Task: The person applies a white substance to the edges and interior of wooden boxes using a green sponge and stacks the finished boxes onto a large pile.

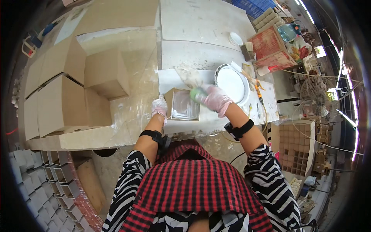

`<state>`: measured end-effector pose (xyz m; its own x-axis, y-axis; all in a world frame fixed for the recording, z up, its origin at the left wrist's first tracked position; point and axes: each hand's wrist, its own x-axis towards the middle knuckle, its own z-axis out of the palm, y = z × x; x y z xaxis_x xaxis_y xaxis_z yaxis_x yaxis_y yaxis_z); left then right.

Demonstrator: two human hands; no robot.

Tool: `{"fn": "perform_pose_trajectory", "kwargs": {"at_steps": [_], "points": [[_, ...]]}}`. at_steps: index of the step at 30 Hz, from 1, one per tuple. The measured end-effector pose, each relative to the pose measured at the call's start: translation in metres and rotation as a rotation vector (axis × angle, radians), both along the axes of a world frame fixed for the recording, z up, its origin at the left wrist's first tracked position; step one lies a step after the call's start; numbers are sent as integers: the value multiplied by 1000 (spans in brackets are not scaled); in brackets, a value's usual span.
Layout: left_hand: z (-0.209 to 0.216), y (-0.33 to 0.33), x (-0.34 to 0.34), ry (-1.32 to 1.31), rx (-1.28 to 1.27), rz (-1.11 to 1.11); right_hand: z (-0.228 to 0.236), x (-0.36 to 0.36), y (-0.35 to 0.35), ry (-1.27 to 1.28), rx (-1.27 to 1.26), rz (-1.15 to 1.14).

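An open, cardboard-coloured box (199,110) with a whitish, wet-looking inside stands near the table's front edge. My left hand (159,105), in a thin pinkish glove, is closed on the box's left wall. Over the box's right rim my right hand (218,99), gloved alike, grips a green thing (198,95), blurred, its kind unclear. Just beyond the box lies a crumpled, stained whitish cloth (188,76). To the right of my right hand stands a round tub (233,85) of white liquid or paste, with a pale flat stick (236,66) at its far rim.
Several brown cardboard boxes (60,102) are stacked on the table's left. Right of the tub lies an orange-handled tool (258,89) with a yellow hose. Farther back are a small white bowl (235,38) and a red-stained crate (270,48). A fan (315,92) stands off to the right.
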<state>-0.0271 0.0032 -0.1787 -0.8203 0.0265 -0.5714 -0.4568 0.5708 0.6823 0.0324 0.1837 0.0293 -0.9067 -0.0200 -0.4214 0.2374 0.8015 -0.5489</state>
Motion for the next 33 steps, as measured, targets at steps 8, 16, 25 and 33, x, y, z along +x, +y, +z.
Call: {"fn": "perform_pose_trajectory", "kwargs": {"at_steps": [8, 16, 25, 33], "points": [[-40, 2, -3, 62, 3, -33, -35, 44, -8, 212, 124, -152], [-11, 0, 0, 4, 35, 91, -29, 52, 0, 280, -33, -382], [-33, 1, -4, -51, 86, 131, -16, 92, -36, 222, -14, -25], [-20, 0, -4, -89, 79, 157, -63, 90, -17, 316, 266, 377]]}}
